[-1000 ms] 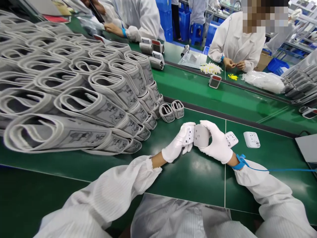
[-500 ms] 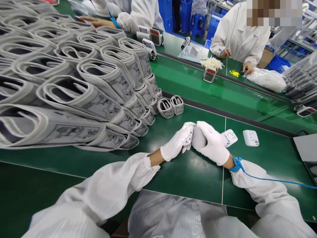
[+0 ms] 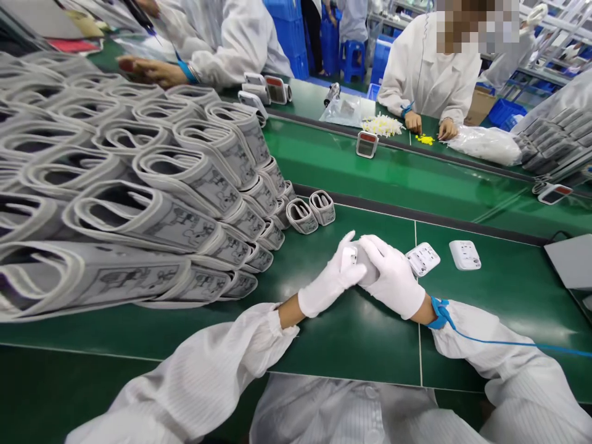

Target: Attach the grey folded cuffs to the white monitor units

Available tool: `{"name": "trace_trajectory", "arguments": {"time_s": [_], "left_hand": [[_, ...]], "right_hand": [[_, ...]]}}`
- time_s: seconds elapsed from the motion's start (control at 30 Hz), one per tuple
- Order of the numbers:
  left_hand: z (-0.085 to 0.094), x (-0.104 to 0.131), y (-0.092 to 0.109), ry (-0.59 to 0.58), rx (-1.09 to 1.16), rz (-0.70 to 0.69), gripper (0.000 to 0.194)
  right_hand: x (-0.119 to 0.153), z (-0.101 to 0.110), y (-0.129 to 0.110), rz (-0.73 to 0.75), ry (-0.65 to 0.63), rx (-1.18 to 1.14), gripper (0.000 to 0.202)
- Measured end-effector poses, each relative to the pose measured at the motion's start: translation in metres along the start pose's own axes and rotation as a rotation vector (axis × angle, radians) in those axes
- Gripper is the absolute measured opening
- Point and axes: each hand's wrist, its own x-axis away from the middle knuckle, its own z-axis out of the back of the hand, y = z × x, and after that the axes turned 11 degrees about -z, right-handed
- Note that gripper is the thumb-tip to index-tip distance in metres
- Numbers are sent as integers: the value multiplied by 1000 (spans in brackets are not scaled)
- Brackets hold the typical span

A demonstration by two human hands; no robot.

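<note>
Grips white unit (image 3: 349,256) in left hand (image 3: 324,288); with right hand (image 3: 398,280), now covers more of adjoining grey band (image 3: 367,264), apparently keeping both together above counter (image 3: 361,345), between near and far edges. Has white case (image 3: 423,259) beyond, towards far edge.

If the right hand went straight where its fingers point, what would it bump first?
The right hand would probably bump the left hand and its white piece, though the depth is unclear.

Your green workbench (image 3: 361,345) supports a tiered stack of folded grey cuffs (image 3: 180,225) at your left. Beside the stack's right side, two separate folded cuffs (image 3: 324,208) sit adjacent. To your right, locate two white device housings (image 3: 465,254), spaced apart.
</note>
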Motion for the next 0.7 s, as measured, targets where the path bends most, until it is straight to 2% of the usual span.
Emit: {"name": "trace_trajectory", "arguments": {"time_s": [0.07,0.13,0.23,0.3,0.4,0.5,0.6,0.7], "left_hand": [[0,-1,3,-41,-158,-2,115],[1,-1,7,-88,-341,-13,117],[1,-4,10,-143,-563,-62,96],[2,-6,10,-153,-682,-95,81],[3,-8,7,-130,-798,-102,78],[6,-8,5,-44,-809,-103,82],[10,-8,5,98,-726,-75,79],[11,-11,6,222,-392,-85,66]], "right_hand": [[-1,-2,7,22,22,-85,59],[-1,-4,15,-2,36,-136,67],[-3,-4,20,-140,16,-170,74],[-6,-3,18,-250,-18,-199,69],[-8,0,11,-347,-71,-246,63],[-6,1,5,-341,-96,-296,66],[-2,0,9,-317,-152,-382,73],[-1,-2,21,-346,-214,-571,56]]}}
